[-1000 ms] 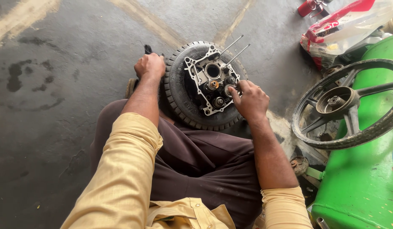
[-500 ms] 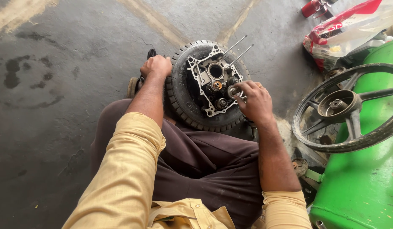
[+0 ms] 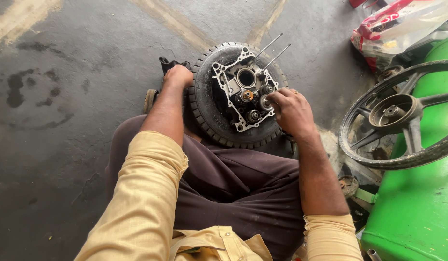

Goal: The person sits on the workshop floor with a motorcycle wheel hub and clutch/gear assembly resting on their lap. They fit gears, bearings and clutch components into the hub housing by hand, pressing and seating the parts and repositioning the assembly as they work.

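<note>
**Engine case on a tyre, both hands at work**

At the far left the concrete floor (image 3: 64, 121) is dark and stained with oil patches. The left hand (image 3: 178, 77) rests on the outer edge of the small knobby tyre (image 3: 209, 121), fingers curled over the tread; its grip looks closed loosely on the rubber, steadying it, with a dark rag or glove (image 3: 168, 63) just beyond the knuckles.

The tyre lies flat on the floor in front of the person's knees and serves as a cradle. On it sits the engine case (image 3: 238, 92), a pale cast-metal half with a large round bore, several bearings and gear shafts, and two long thin studs (image 3: 274, 53) rising from its far corner. Judging by its look, the casting is heavy and rigid, oily and so likely slippery; the thick outer flange seems the safest hold, while the studs and the bearing seats are better spared any load.

The right hand (image 3: 291, 111) is at the case's right edge, fingertips pinched on a small round shaft end (image 3: 265, 102); the grip is closed on it.

Further right, a spoked alloy wheel (image 3: 403, 116) leans against a green body panel (image 3: 417, 208), and a red and clear plastic bag (image 3: 403, 24) lies at the top corner.
</note>
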